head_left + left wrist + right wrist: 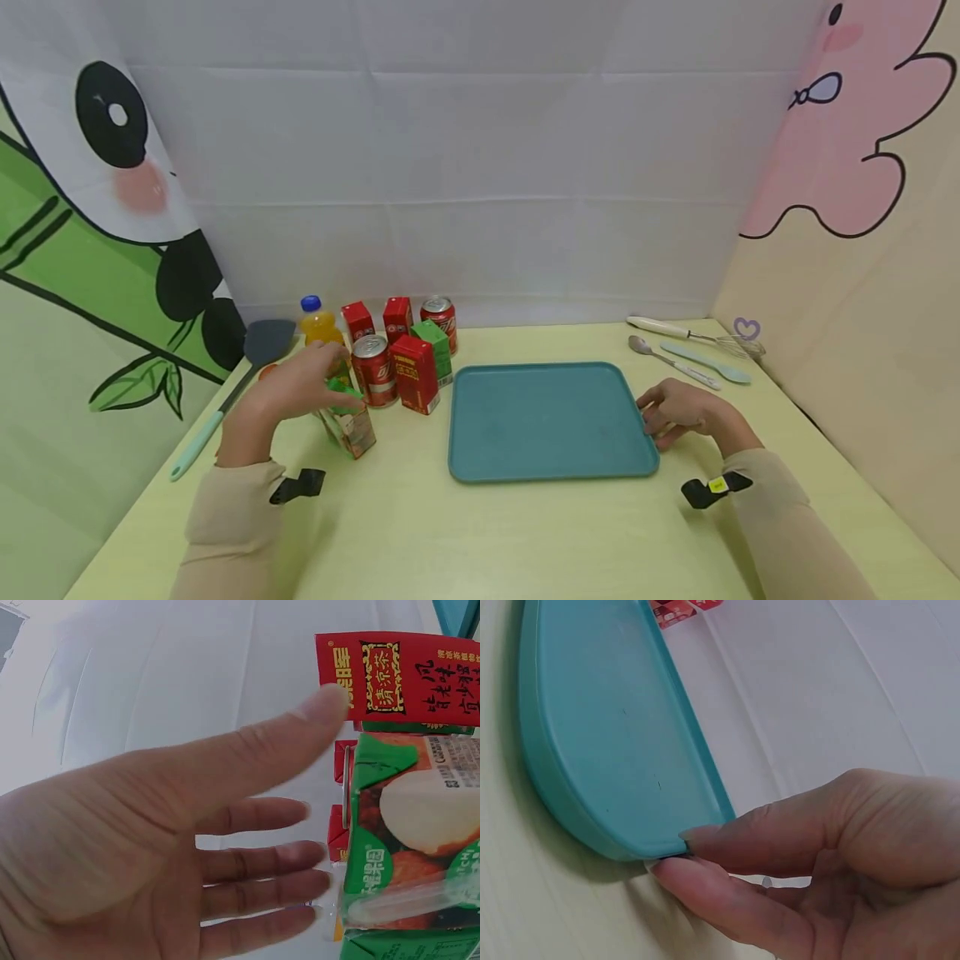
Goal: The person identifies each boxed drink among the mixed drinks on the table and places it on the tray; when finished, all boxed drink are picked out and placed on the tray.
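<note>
My left hand [296, 385] is held over a green-topped juice carton [357, 432] at the left of the table. In the left wrist view the thumb and straight fingers of the left hand [172, 832] are spread apart, with the carton [420, 817] just beyond the fingertips. A red drink carton [415, 375] and a red can [373, 371] stand right behind. On the other side, my right hand [681, 410] pinches the right edge of a teal tray [547, 423] between thumb and fingers; the right wrist view shows this grip at the rim.
Behind stand an orange drink bottle [321, 323], another can [439, 318], a green carton [432, 346] and small red boxes [397, 318]. A spatula [225, 408] lies far left. At the right lie a whisk [697, 335], a spoon [671, 362] and a pale green utensil [705, 362].
</note>
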Action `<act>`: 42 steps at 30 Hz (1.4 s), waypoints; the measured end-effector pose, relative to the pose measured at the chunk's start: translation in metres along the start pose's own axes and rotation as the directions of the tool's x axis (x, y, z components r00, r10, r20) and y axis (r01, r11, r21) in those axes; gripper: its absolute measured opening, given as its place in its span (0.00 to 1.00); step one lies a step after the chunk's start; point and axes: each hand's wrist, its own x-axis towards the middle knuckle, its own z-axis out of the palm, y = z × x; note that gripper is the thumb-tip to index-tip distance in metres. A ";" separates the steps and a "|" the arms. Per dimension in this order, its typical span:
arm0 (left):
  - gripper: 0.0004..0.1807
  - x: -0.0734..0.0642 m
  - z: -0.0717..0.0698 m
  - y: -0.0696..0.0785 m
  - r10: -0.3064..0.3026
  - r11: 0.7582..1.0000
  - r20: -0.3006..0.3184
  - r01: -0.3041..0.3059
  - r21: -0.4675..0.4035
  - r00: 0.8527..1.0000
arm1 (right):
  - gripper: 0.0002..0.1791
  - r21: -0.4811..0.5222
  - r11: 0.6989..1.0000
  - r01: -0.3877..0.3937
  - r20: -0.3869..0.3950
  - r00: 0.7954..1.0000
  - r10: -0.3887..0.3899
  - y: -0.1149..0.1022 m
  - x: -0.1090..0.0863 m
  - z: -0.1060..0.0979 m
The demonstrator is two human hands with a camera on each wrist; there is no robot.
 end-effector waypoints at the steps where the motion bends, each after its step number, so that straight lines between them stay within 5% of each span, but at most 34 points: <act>1: 0.41 -0.001 -0.001 -0.001 -0.001 1.000 0.012 0.001 -0.007 1.000 | 0.33 0.000 1.000 -0.001 -0.001 1.000 0.001 0.000 0.000 0.000; 12: 0.42 -0.003 0.001 -0.004 -0.062 0.998 0.106 0.063 -0.003 0.992 | 0.33 -0.005 1.000 0.011 0.008 1.000 -0.010 0.004 0.001 0.002; 19: 0.52 -0.005 0.003 0.000 -0.149 0.989 0.188 0.148 0.018 0.971 | 0.32 0.005 1.000 0.019 0.023 1.000 -0.020 0.003 0.002 0.001; 27: 0.44 -0.002 0.003 -0.005 -0.136 0.990 0.193 0.128 0.052 0.972 | 0.32 0.022 0.999 0.031 0.035 0.999 -0.032 0.002 0.002 0.000; 42: 0.44 0.000 0.003 0.001 -0.136 0.990 0.202 0.124 0.071 0.970 | 0.33 0.018 1.000 0.022 0.027 0.999 -0.022 -0.003 -0.004 -0.001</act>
